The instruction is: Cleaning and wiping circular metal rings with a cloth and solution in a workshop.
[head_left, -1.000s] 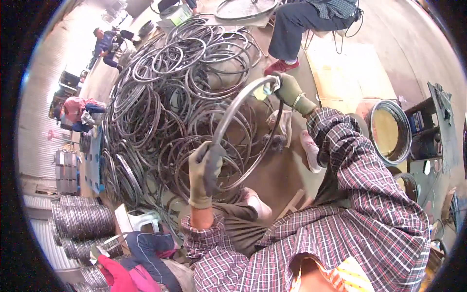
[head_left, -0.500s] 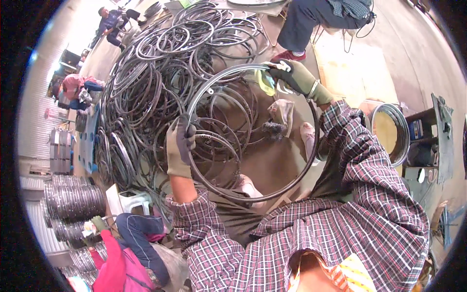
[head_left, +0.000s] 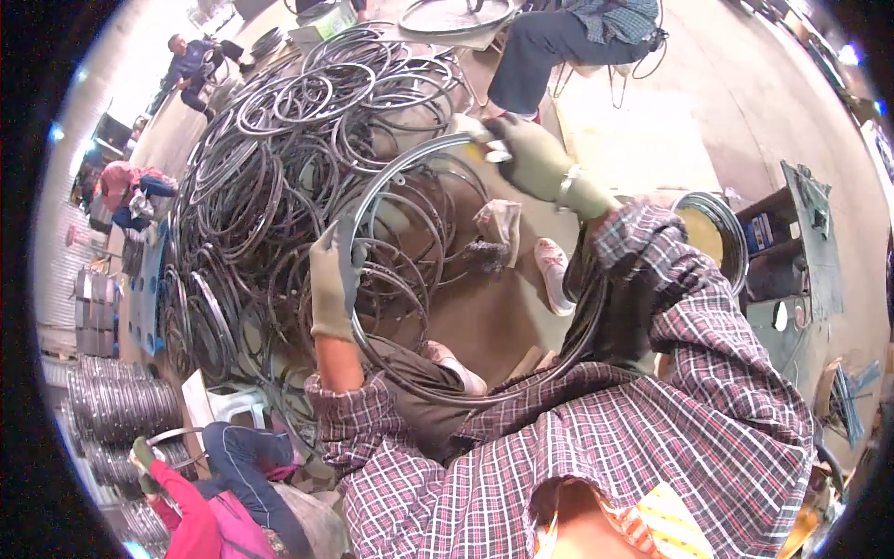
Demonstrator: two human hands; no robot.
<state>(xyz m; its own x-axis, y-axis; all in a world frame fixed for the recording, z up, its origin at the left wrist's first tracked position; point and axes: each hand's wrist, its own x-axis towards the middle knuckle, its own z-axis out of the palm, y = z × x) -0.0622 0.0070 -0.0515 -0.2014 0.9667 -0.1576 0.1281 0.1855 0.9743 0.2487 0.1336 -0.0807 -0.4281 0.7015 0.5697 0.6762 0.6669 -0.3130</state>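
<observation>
A round metal wheel rim point(head_left: 470, 402) is held upright-tilted in front of me, its lower part at my lap. My left hand point(head_left: 331, 284), in a beige and grey glove, is closed around the rim's left side. At the rim's top, my gloved right hand point(head_left: 540, 166) is closed on a white and yellowish cloth point(head_left: 472, 130) pressed against the metal. Motion blurs the cloth and fingertips a little. Through the ring show several more dark rims and my shoes.
A large tangled heap of rims point(head_left: 251, 177) lies ahead to the left. A greyish cloth point(head_left: 501, 224) is on the floor by my shoe point(head_left: 554, 275). Stacked rims point(head_left: 736, 233) and a dark shelf point(head_left: 778, 247) stand at right. A co-worker in pink point(head_left: 228, 522) sits near left.
My right hand with the cloth has moved left along the rim's top. The whole view has shifted slightly. My left hand keeps its grip.
</observation>
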